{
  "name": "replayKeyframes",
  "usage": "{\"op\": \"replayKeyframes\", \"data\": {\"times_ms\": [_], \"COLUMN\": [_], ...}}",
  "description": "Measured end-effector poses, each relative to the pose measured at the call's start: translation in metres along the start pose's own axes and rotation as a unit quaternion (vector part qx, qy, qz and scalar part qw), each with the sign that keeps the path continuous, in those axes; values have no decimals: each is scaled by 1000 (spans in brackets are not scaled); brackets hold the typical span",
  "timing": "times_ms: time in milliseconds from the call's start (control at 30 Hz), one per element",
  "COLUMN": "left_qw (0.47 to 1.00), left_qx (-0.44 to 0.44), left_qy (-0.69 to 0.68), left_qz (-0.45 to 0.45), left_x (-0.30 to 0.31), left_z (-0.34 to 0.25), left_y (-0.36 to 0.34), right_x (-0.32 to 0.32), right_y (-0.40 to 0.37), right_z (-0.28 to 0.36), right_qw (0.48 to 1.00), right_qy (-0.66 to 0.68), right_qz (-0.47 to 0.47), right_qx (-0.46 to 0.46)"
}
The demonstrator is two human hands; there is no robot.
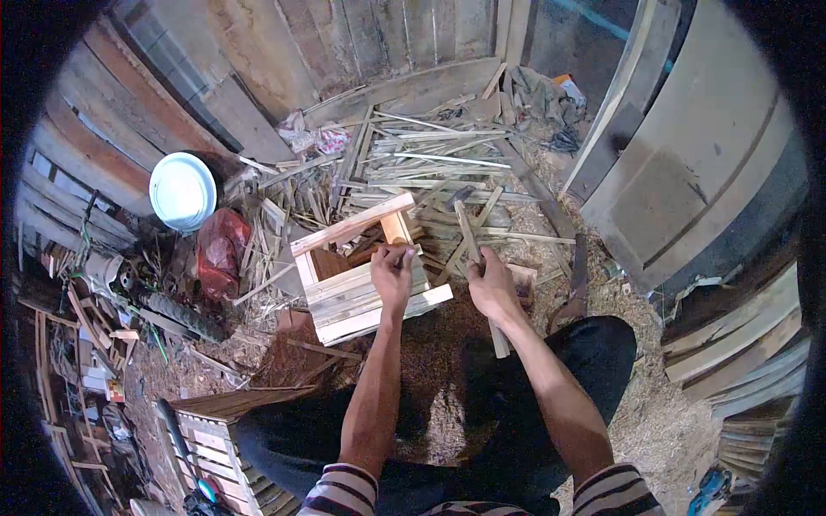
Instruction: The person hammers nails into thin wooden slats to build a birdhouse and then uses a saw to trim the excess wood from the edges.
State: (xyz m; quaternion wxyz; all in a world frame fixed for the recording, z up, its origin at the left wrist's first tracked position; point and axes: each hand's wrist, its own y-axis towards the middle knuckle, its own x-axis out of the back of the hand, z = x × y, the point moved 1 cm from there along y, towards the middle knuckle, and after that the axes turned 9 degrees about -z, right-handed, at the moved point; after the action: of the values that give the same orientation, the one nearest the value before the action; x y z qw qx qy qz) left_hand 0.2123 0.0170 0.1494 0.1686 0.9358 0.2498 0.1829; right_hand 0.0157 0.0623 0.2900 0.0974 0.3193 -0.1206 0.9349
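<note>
Littered floor (641, 374), hammer (469, 232) (right grip (494, 285))

left fingers (389, 257): at wooden crate (348, 298) | right fingers (490, 265): around hammer (467, 227) | wood strips (452, 160): strewn beyond

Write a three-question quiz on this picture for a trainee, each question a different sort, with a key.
1. What does the right hand grip? A) pliers B) hammer C) paintbrush
2. True or false: the left hand is over the slatted wooden crate.
3. Fill in: in the picture, the red plastic bag lies to the ___ of the crate.

Key: 1. B; 2. True; 3. left
</note>
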Motion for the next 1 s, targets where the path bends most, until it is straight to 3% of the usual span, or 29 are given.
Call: {"op": "replayKeyframes", "data": {"times_ms": [67,200,267,600,867,933,1000], "left_qw": [987,998,988,987,966,967,967], "left_qx": [-54,-6,-63,-91,-124,-131,-138], "left_qy": [149,62,144,134,224,217,211], "left_qz": [13,-13,0,-17,-29,-30,-29], "left_x": [5,1,4,2,-1,-1,-1], "left_z": [-21,-14,-20,-25,-35,-33,-30], "left_y": [2,3,3,4,1,2,2], "right_x": [-5,-5,-4,-19,-27,-26,-33], "right_y": [4,5,4,-2,-13,-15,-15], "right_z": [-8,-7,-5,-13,-9,-7,-14], "right_qw": [1000,1000,1000,999,996,995,995], "right_qy": [10,-6,-5,10,-30,-31,-27], "right_qz": [11,8,24,9,5,68,60], "right_qx": [-3,18,12,52,83,67,81]}}
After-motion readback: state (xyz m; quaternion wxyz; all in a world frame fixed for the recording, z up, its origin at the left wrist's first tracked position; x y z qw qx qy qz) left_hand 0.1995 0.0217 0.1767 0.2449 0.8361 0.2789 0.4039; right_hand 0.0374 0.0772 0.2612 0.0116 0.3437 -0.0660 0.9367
